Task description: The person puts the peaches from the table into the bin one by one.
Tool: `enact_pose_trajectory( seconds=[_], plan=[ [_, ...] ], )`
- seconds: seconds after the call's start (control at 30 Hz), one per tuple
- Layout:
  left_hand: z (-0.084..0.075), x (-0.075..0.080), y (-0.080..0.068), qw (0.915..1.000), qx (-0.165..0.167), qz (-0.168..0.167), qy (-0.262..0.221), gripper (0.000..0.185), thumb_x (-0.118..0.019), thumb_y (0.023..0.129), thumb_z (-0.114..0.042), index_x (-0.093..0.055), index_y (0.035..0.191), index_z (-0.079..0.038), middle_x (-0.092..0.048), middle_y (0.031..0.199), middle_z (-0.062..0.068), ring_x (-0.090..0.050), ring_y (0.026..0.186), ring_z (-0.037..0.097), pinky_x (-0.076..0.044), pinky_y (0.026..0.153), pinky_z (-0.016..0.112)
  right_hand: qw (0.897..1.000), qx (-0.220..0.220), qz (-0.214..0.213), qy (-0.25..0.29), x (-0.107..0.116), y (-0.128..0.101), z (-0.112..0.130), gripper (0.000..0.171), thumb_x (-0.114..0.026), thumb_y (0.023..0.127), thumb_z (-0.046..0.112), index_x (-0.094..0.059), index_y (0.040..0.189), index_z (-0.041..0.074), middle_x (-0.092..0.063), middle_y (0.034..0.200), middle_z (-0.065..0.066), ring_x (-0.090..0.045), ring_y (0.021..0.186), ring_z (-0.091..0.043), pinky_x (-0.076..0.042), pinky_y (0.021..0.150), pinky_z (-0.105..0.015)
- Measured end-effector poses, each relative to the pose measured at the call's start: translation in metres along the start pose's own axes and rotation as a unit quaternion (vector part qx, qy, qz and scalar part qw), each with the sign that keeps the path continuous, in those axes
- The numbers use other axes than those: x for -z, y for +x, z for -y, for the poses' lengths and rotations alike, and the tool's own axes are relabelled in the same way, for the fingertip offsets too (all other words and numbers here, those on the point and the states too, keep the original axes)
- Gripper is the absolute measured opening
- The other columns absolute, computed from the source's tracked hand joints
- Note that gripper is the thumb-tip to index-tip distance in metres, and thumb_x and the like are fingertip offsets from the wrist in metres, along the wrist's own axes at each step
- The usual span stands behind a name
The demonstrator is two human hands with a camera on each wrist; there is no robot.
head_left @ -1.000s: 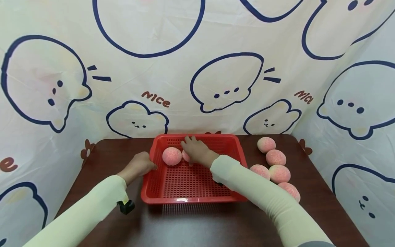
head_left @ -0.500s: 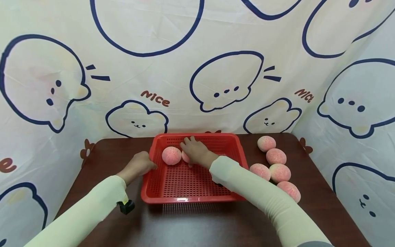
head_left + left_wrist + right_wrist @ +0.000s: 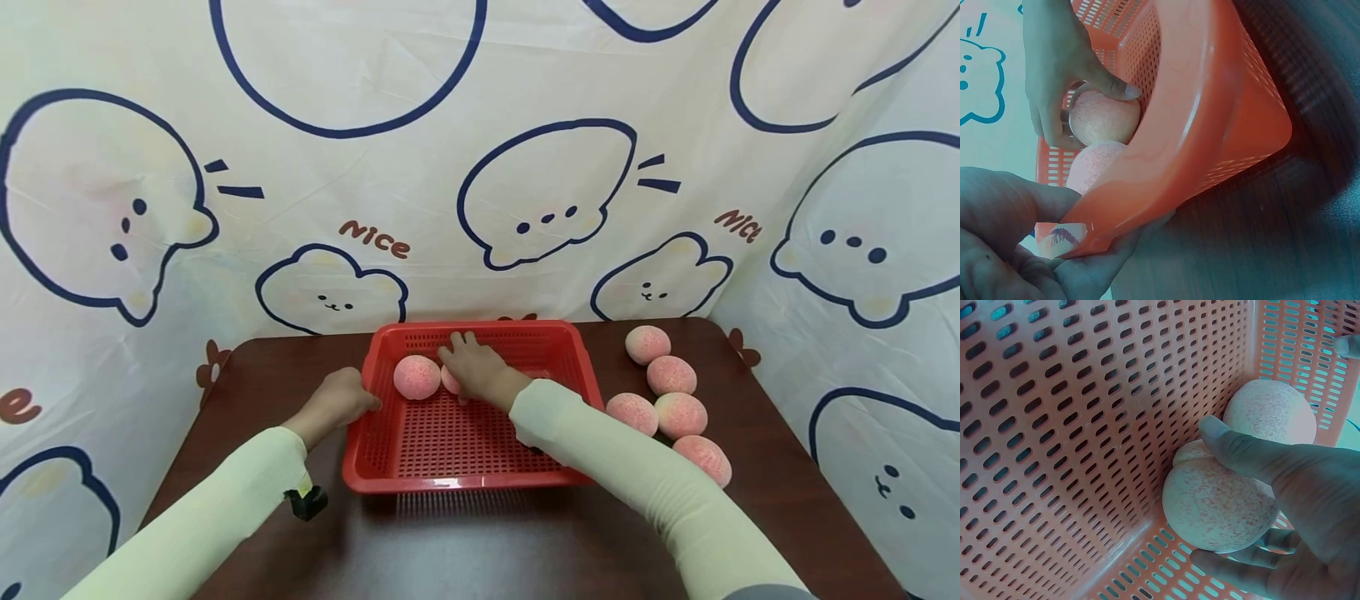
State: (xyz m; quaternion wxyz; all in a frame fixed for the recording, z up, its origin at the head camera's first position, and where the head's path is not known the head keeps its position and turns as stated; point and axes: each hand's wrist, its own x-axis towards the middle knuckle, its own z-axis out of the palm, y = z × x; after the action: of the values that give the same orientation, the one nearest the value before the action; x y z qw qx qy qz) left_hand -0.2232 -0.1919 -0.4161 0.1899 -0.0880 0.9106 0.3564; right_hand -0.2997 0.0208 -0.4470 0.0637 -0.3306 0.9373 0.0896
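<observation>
A red plastic basket with slotted walls and floor stands on the table. My left hand pinches its left rim between thumb and fingers, as the left wrist view shows up close. Inside, near the back left, one pink peach lies by itself. Beside it my right hand curls round a second peach, thumb on one side and fingers on the other. In the head view that held peach is mostly covered by the hand. The two peaches sit close together in the right wrist view.
Several more peaches lie in a loose group on the dark wooden table, right of the basket. A white cloth printed with cartoon outlines hangs behind and along both sides.
Both hands and the peaches keep their places. Only the head view has shifted very slightly.
</observation>
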Motion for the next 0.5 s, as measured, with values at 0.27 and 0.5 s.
enact_pose_trajectory(
  seconds=[0.27, 0.5],
  plan=[
    [0.001, 0.0012, -0.0016, 1.0, -0.001, 0.002, 0.0, 0.028, -0.067, 0.09, 0.001, -0.06, 0.114, 0.013, -0.074, 0.093, 0.022, -0.077, 0.074, 0.027, -0.066, 0.072, 0.043, 1.0, 0.001, -0.003, 0.004, 0.0002, -0.0015, -0.0027, 0.074, -0.086, 0.082, 0.029, -0.049, 0.143, 0.012, -0.05, 0.135, -0.012, -0.049, 0.114, -0.023, -0.062, 0.087, -0.032],
    [-0.0002, 0.0027, -0.0028, 1.0, -0.007, 0.002, 0.0, 0.028, -0.067, 0.09, 0.001, -0.06, 0.114, 0.013, -0.074, 0.092, 0.022, -0.077, 0.073, 0.026, -0.066, 0.073, 0.043, 1.0, 0.003, -0.003, 0.021, 0.0042, -0.0035, -0.0092, 0.07, -0.085, 0.083, 0.025, -0.05, 0.142, 0.011, -0.051, 0.135, -0.012, -0.05, 0.115, -0.023, -0.062, 0.087, -0.033]
  ],
)
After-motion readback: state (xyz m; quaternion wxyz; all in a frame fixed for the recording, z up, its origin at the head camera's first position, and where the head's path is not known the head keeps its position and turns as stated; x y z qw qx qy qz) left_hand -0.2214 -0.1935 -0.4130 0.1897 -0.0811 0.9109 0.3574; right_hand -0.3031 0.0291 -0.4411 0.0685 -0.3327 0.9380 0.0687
